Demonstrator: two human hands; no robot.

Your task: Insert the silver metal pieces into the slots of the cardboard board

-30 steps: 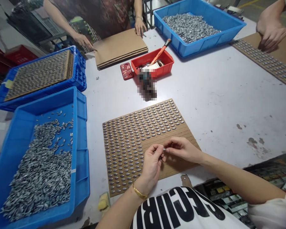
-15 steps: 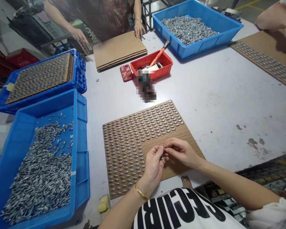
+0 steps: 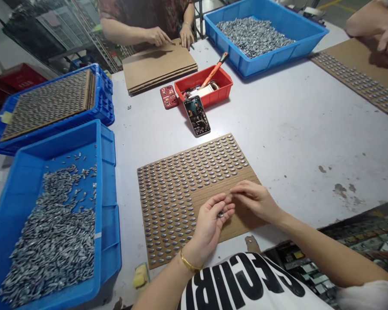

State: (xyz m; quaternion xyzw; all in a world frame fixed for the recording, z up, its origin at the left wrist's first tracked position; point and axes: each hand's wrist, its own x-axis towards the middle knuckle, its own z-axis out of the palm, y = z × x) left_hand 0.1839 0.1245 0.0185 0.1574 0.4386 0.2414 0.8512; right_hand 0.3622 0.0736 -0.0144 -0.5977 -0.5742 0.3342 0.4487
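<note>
Noting the two hands now apart, where the earlier frames had their fingertips meeting. The left hand [image 3: 208, 228], gold bangle at the wrist, pinches a small oval grey metal piece [image 3: 220, 214] in its curled fingers. The right hand [image 3: 254, 200], fingers lightly curved and holding nothing visible, lies just beside it, above the bare lower strip of a brown cardboard sheet [image 3: 242, 217]. Rows of oval metal pieces [image 3: 194, 181] cover that sheet's upper and left areas. A blue plastic bin of loose metal pieces [image 3: 108, 181] stands to the left. Across the table, a co-worker's hand [image 3: 157, 36] has shifted further onto a stack of brown cardboard sheets [image 3: 158, 69].
</note>
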